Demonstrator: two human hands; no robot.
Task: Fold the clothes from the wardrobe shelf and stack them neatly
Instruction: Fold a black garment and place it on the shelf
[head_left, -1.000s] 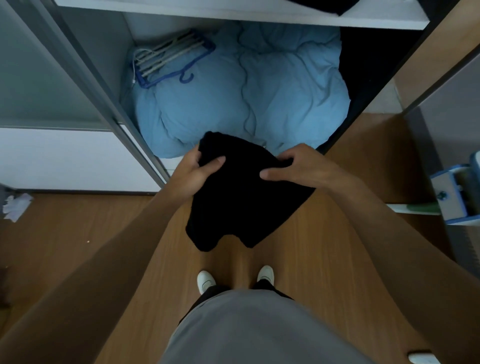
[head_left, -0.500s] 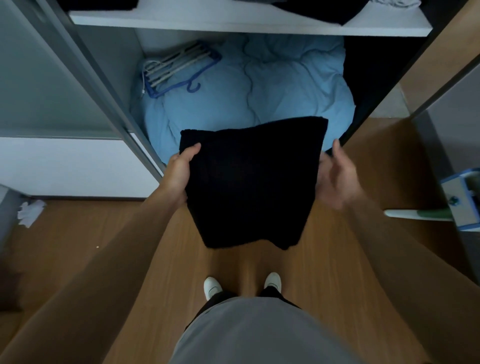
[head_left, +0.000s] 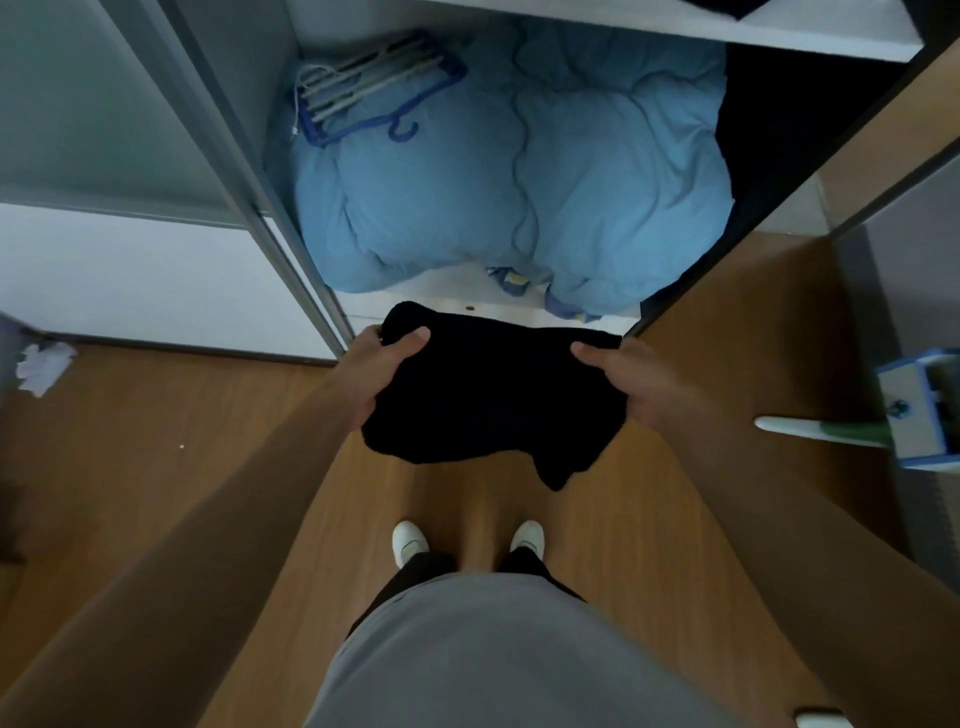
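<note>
A black garment (head_left: 488, 400) hangs in the air above the wooden floor, in front of the open wardrobe. My left hand (head_left: 379, 371) grips its left side, thumb on top. On the other side my right hand (head_left: 631, 382) clasps its right edge. The cloth is bunched between them, and one corner droops at the lower right. The white wardrobe shelf (head_left: 779, 31) runs along the top edge, with a dark cloth (head_left: 730, 8) just showing on it.
A light blue duvet (head_left: 519, 171) fills the wardrobe's lower compartment, with blue and white hangers (head_left: 374, 85) lying on it. The sliding door frame (head_left: 249, 171) stands to the left. A blue and white box (head_left: 922, 410) sits at the right, crumpled paper (head_left: 44, 364) at the left.
The garment was held spread wide and flat half a second ago; now my hands have come lower and closer, and the cloth is doubled over and bunched between them.
</note>
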